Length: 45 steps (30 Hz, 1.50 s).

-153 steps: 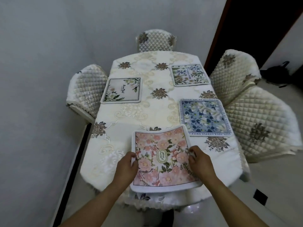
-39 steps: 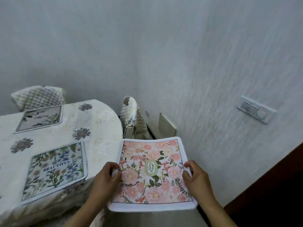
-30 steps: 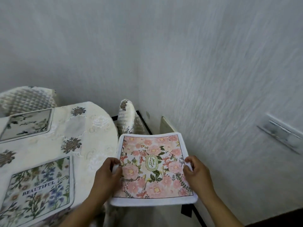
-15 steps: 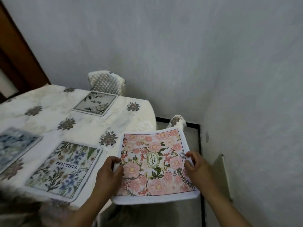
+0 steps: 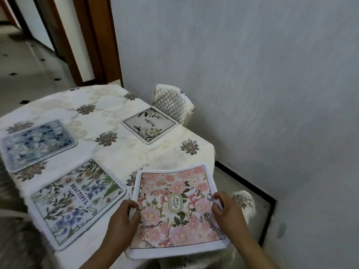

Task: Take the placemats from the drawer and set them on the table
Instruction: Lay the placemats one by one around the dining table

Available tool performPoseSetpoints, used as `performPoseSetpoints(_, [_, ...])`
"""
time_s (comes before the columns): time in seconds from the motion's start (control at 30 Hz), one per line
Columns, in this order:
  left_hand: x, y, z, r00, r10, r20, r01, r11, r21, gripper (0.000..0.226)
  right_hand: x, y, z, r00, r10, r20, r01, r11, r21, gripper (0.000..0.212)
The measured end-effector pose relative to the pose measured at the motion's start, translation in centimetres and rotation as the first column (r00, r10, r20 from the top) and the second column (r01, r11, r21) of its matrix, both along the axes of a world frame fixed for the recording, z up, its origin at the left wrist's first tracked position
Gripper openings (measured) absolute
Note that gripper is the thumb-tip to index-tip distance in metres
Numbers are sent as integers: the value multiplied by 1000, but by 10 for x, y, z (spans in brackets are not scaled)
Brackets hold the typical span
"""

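Pink mat [image 5: 175,208] – pinched at its side edges by left hand [image 5: 124,218] and right hand [image 5: 227,210] – has swung from beside the wall to over the table [image 5: 120,152] corner, beside the "BEAUTIFUL" mat [image 5: 77,200] – placement looks next.

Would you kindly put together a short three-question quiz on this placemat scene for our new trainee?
1. True or false: the pink floral placemat lies flat on the table, with no hand touching it.
2. How many placemats already lie flat on the table?
3. Which word is printed on the placemat nearest the left hand? A) GARDEN B) BEAUTIFUL C) WELCOME

Key
1. False: the left hand and the right hand grip its side edges.
2. Three: the blue floral placemat, the BEAUTIFUL placemat and the white placemat.
3. B
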<state>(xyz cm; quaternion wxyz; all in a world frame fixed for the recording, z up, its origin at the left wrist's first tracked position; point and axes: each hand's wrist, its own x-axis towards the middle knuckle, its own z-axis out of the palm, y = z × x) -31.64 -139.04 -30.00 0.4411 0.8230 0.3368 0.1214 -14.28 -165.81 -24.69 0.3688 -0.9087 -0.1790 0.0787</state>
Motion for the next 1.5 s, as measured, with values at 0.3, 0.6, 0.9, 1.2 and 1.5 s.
performPoseSetpoints(0.3, [98, -33, -40, 970, 239, -30, -238, 970, 48, 19, 161, 35, -54, 962, 272, -18, -273, 961, -45, 17])
performPoseSetpoints(0.6, [147, -79, -90, 818, 524, -239, -525, 849, 63, 15, 258, 93, -125, 764, 643, -60, -645, 764, -20, 19])
performPoseSetpoints(0.9, [142, -93, -122, 646, 639, -417, -586, 766, 264, 19, 274, 101, -181, 667, 744, 47, -700, 647, -304, 25])
performPoseSetpoints(1.2, [210, -144, -145, 837, 377, -396, -184, 876, 445, 47, 191, 94, -191, 218, 976, 31, -873, 209, -440, 55])
performPoseSetpoints(1.5, [164, -134, -161, 862, 293, -413, -101, 898, 427, 62, 225, 80, -208, 243, 970, -23, -861, 205, -465, 64])
